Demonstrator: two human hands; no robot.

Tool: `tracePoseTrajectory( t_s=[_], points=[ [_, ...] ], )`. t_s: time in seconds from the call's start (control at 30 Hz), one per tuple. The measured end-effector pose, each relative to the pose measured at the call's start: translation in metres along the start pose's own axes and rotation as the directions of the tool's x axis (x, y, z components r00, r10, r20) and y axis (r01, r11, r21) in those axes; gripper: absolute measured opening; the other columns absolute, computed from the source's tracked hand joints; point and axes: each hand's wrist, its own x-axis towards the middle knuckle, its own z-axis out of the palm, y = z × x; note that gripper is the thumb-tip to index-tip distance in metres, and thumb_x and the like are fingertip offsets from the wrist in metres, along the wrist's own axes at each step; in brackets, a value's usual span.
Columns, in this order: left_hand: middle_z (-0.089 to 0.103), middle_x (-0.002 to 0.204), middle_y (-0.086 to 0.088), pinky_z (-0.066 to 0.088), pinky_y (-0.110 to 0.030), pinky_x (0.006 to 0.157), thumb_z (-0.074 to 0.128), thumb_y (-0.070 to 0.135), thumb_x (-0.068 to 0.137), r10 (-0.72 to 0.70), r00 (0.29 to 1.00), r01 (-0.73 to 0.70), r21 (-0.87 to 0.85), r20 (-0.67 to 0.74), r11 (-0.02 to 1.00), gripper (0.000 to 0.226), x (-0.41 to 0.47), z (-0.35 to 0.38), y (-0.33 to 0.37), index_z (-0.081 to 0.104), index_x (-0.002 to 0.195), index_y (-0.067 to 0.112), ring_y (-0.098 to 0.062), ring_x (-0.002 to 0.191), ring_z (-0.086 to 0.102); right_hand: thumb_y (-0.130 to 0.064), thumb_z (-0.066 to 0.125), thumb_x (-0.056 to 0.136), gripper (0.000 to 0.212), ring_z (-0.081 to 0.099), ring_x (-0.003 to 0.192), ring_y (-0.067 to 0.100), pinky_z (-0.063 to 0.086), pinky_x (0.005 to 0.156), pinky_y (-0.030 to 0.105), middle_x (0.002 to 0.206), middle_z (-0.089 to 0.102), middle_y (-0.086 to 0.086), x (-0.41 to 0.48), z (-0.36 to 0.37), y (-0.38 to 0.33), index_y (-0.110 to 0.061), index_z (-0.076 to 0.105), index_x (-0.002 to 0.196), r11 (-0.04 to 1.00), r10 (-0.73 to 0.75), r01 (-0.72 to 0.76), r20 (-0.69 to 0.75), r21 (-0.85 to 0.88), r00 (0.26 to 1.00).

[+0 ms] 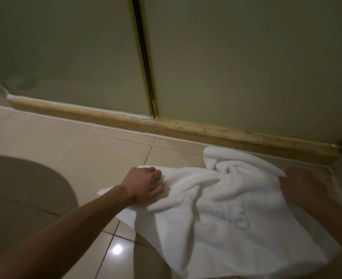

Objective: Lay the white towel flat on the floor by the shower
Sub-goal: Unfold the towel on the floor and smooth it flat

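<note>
— Head view: how's the towel?
— The white terry towel [216, 214] lies rumpled and bunched on the beige tiled floor [105, 152], just beside the shower's worn tan sill [166, 125]. The left hand [146, 184] clenches its left edge.
— And the right?
— The right hand [303, 188] is blurred at the towel's right edge, so I can't tell its grip. The frame cuts off the towel's near edge.

The white towel [216, 198] lies crumpled on the tiled floor [105, 150], just beside the shower sill [186, 128]. The left hand [146, 184] grips its left edge with curled fingers; the right hand [303, 186], blurred, touches its right edge.
</note>
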Motion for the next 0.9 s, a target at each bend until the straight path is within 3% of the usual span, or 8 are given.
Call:
tracePoseTrajectory(
  t_s=[0.1, 0.17, 0.3, 0.47, 0.57, 0.67, 0.77, 0.9],
  points=[
    [0.054, 0.120, -0.007, 0.039, -0.036, 0.089, 0.037, 0.058, 0.086, -0.036, 0.999, 0.036, -0.013, 0.018, 0.999, 0.058, 0.019, -0.004, 0.019, 0.048, 0.128, 0.020, -0.027, 0.103, 0.054, -0.031, 0.050, 0.092, 0.034, 0.055, 0.112, 0.037, 0.045, 0.093, 0.043, 0.123, 0.056, 0.020, 0.002, -0.002, -0.019, -0.010, 0.054, 0.119, 1.000, -0.028, 0.028, -0.035, 0.000, 0.999],
    [0.046, 0.135, -0.010, 0.033, -0.039, 0.101, 0.037, 0.059, 0.086, 0.007, 0.997, -0.006, -0.014, 0.081, 1.000, 0.067, 0.032, -0.003, 0.034, 0.038, 0.140, 0.020, -0.028, 0.117, 0.047, -0.032, 0.051, 0.091, 0.041, 0.053, 0.115, 0.037, 0.044, 0.094, 0.042, 0.126, 0.055, 0.019, 0.001, -0.001, -0.034, -0.011, 0.050, 0.127, 0.991, -0.135, 0.134, -0.074, -0.018, 0.988],
    [0.050, 0.131, -0.013, 0.031, -0.043, 0.101, 0.039, 0.059, 0.090, 0.032, 0.973, 0.002, -0.148, 0.230, 0.989, 0.064, 0.055, 0.001, 0.060, 0.037, 0.140, 0.019, -0.030, 0.116, 0.048, -0.027, 0.052, 0.092, 0.055, 0.041, 0.131, 0.028, 0.033, 0.106, 0.040, 0.145, 0.042, 0.013, -0.006, 0.009, -0.069, -0.016, 0.037, 0.143, 0.887, -0.461, 0.459, -0.107, -0.046, 0.881],
    [0.056, 0.124, -0.010, 0.034, -0.043, 0.092, 0.057, 0.058, 0.083, -0.047, 0.936, 0.131, -0.220, 0.349, 0.967, 0.065, 0.066, 0.008, 0.071, 0.041, 0.129, 0.016, -0.030, 0.110, 0.053, -0.004, 0.047, 0.086, 0.081, 0.007, 0.147, 0.022, 0.012, 0.115, 0.042, 0.160, 0.005, 0.005, -0.006, 0.015, -0.095, -0.031, 0.007, 0.151, 0.720, -0.644, 0.630, 0.057, -0.289, 0.763],
    [0.060, 0.116, -0.006, 0.032, -0.042, 0.087, 0.060, 0.055, 0.080, -0.044, 0.950, 0.118, -0.224, 0.311, 0.967, 0.054, 0.065, 0.011, 0.073, 0.045, 0.117, 0.019, -0.028, 0.104, 0.055, 0.000, 0.054, 0.083, 0.088, -0.004, 0.147, 0.022, 0.006, 0.115, 0.045, 0.161, -0.005, 0.004, -0.005, 0.014, -0.114, -0.034, 0.009, 0.150, 0.583, -0.756, 0.744, 0.119, -0.326, 0.644],
    [0.056, 0.109, -0.004, 0.030, -0.041, 0.085, 0.062, 0.052, 0.077, -0.035, 0.980, 0.074, -0.200, 0.194, 0.977, 0.051, 0.061, 0.013, 0.074, 0.046, 0.114, 0.021, -0.027, 0.100, 0.053, 0.000, 0.056, 0.084, 0.083, -0.009, 0.147, 0.025, 0.005, 0.115, 0.049, 0.161, -0.008, 0.008, -0.001, 0.019, -0.138, -0.031, 0.015, 0.150, 0.470, -0.808, 0.793, 0.174, -0.388, 0.564],
    [0.048, 0.113, -0.006, 0.029, -0.042, 0.091, 0.064, 0.050, 0.075, 0.028, 0.997, -0.017, -0.139, 0.075, 0.990, 0.050, 0.057, 0.014, 0.074, 0.051, 0.115, 0.022, -0.026, 0.106, 0.043, -0.011, 0.051, 0.091, 0.052, -0.006, 0.147, 0.030, 0.010, 0.114, 0.052, 0.160, -0.001, 0.014, 0.004, 0.022, -0.150, -0.023, 0.038, 0.140, 0.401, -0.816, 0.780, 0.199, -0.481, 0.543],
    [0.048, 0.128, -0.011, 0.030, -0.042, 0.099, 0.067, 0.043, 0.075, 0.124, 0.989, -0.110, -0.159, 0.079, 0.981, 0.047, 0.055, 0.015, 0.073, 0.054, 0.114, 0.020, -0.028, 0.116, 0.043, -0.019, 0.052, 0.091, 0.031, 0.023, 0.141, 0.030, 0.022, 0.109, 0.047, 0.145, 0.040, 0.013, 0.011, 0.017, -0.147, -0.018, 0.056, 0.121, 0.391, -0.803, 0.717, 0.168, -0.578, 0.573]
  ],
)
